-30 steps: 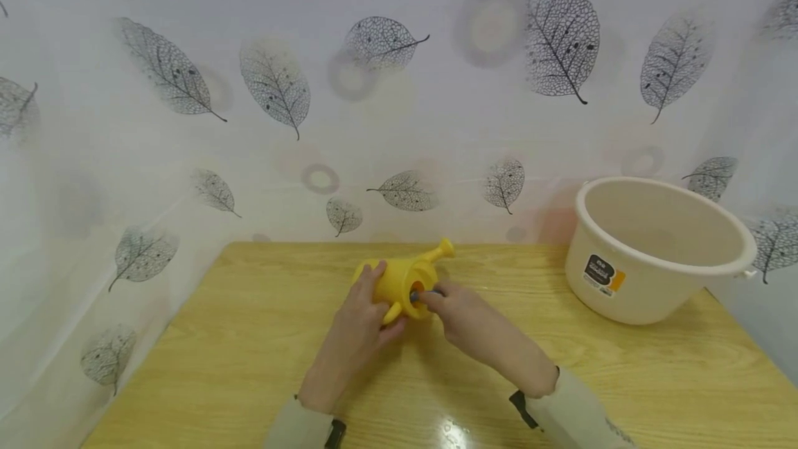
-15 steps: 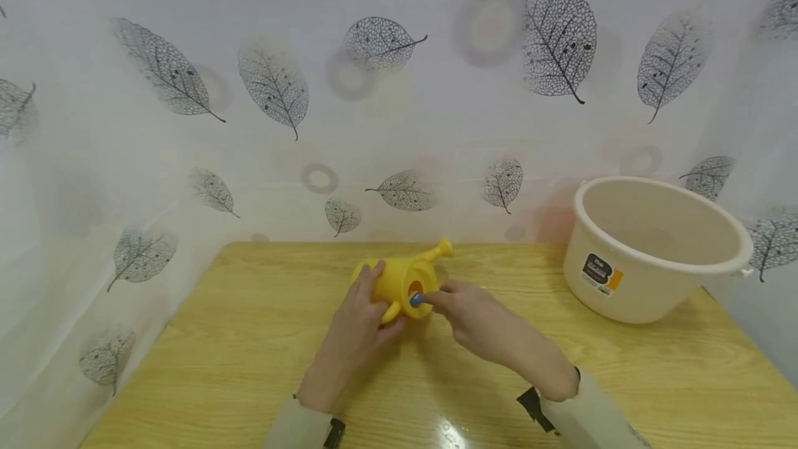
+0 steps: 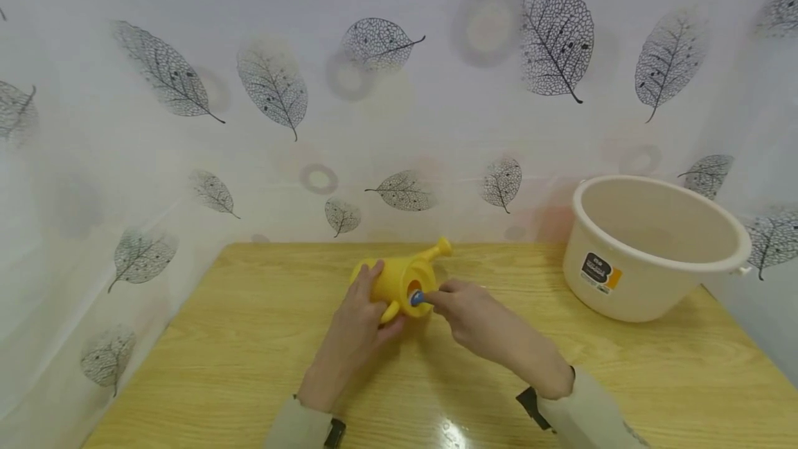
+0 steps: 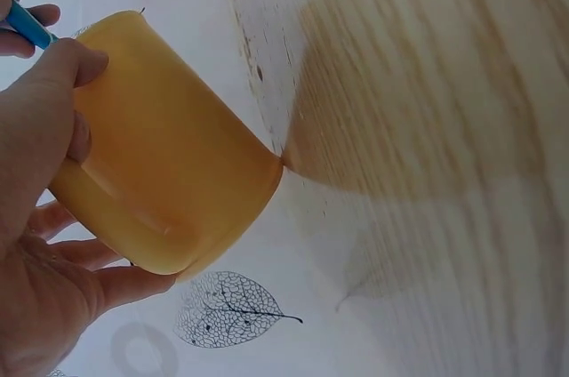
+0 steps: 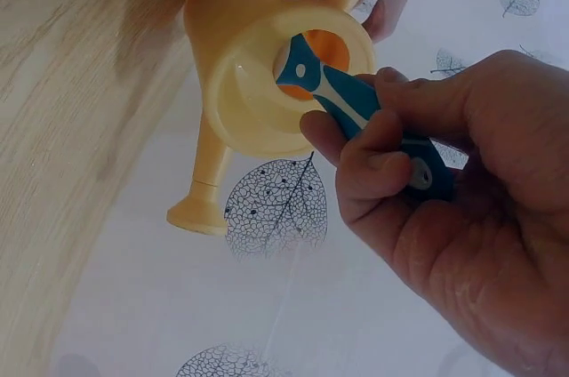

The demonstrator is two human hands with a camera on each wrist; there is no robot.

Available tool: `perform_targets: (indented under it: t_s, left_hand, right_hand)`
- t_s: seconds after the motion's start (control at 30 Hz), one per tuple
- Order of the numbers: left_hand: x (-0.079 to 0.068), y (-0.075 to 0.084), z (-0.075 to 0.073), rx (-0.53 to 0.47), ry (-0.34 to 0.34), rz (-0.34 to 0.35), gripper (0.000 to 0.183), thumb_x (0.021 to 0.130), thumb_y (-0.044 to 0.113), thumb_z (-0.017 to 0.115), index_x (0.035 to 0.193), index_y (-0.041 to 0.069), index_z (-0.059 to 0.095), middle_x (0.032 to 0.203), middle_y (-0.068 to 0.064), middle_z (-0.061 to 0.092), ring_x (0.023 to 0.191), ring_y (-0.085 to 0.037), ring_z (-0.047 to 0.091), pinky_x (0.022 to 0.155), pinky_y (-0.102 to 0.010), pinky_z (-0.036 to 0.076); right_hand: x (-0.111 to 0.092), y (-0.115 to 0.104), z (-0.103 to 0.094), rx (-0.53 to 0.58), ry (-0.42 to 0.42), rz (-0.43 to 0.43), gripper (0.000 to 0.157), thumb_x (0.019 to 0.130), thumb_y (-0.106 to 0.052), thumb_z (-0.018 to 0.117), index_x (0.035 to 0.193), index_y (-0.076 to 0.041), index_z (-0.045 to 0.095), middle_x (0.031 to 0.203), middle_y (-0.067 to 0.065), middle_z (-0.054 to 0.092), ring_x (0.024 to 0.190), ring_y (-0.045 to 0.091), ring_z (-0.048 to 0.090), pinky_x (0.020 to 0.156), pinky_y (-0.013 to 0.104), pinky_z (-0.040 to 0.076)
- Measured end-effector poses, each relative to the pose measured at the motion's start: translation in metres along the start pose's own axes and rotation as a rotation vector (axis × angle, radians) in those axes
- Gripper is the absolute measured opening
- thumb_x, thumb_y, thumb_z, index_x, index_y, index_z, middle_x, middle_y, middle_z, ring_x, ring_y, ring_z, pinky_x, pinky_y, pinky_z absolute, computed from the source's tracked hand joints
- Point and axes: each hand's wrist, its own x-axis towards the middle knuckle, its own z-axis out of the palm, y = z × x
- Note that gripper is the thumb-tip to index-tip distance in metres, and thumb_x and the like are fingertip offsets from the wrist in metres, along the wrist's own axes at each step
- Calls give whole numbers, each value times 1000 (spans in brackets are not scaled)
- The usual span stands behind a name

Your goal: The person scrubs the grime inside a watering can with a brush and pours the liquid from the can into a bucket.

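Note:
A yellow watering can lies tipped on its side, with its round opening facing my right hand. My left hand grips its body near the handle; in the left wrist view, the thumb and fingers lie on either side of the can. My right hand pinches a short blue tool with white inlays. The tool's flared head rests at the can's opening, overlapping the rim of the hole in the right wrist view. The kind of tool cannot be told for certain. The can's spout points away from me.
A large cream bucket with a label stands on the right of the wooden table. Behind the table hangs a pale leaf-patterned sheet. The table's far edge is just beyond the can.
My right hand has drawn back slightly to the right, so more of the blue tool's head shows at the opening. My left hand and the watering can stay nearly in place.

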Motion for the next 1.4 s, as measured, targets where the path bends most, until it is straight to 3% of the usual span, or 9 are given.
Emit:
perform_targets:
  t_s: [0.33,0.73,1.1,1.4]
  left_hand:
    - [0,-3,0,22,3,8,33,82,28,85,66,6,67,148,-30,50,135,-56,50,103,-57,55]
    - [-1,-3,1,-21,9,-3,35,83,25,83,60,7,63,148,-29,50,135,-56,49,107,-57,52]
    - [0,-2,-1,-21,-4,-18,34,83,25,83,62,8,64,149,-29,49,136,-56,49,105,-57,53]
    - [0,-4,-1,-11,21,6,32,83,24,84,63,6,66,147,-29,51,134,-56,51,104,-57,54]
  right_hand:
    - [2,2,16,-133,99,-56,46,75,15,73,116,-5,72,99,11,70,78,19,67,67,26,61]
    - [1,-3,18,-143,90,-21,50,74,18,75,117,-8,73,104,10,68,77,16,65,65,23,59]
    - [1,-9,14,-211,125,-38,44,70,18,78,106,-8,72,99,7,67,79,18,66,67,28,61]
    - [4,-7,15,-200,110,12,49,71,18,77,112,-8,74,102,10,69,76,18,66,62,25,60]
